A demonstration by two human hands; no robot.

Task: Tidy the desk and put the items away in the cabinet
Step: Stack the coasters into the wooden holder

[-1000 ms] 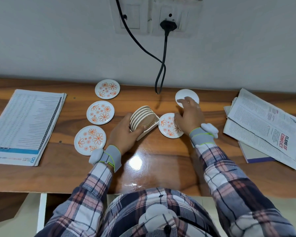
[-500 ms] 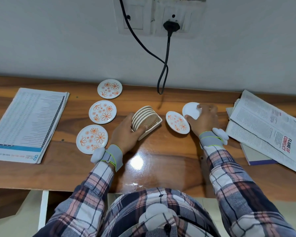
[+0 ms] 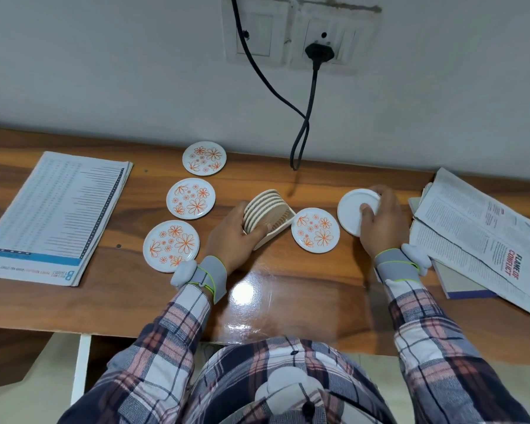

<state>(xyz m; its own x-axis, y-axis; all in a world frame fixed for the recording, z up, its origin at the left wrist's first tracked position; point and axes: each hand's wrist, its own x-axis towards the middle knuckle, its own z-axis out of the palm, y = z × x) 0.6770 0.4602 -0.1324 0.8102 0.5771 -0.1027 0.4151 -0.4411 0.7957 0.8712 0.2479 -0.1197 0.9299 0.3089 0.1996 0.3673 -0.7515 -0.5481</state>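
A cream coaster holder with several coasters standing in it sits mid-desk, and my left hand grips its near side. My right hand holds a round coaster tilted up on edge, its plain white underside facing me. One flowered coaster lies flat between the holder and my right hand. Three more flowered coasters lie left of the holder: a near one, a middle one and a far one by the wall.
A folded newspaper lies at the desk's left end. Loose newspapers over a notebook lie at the right end. A black cable hangs from the wall socket down to the desk's back edge.
My right hand has lifted the white coaster off the desk and drawn it rightward, tilting it up. The flowered coaster beside the holder is now uncovered. My left hand stayed on the holder.
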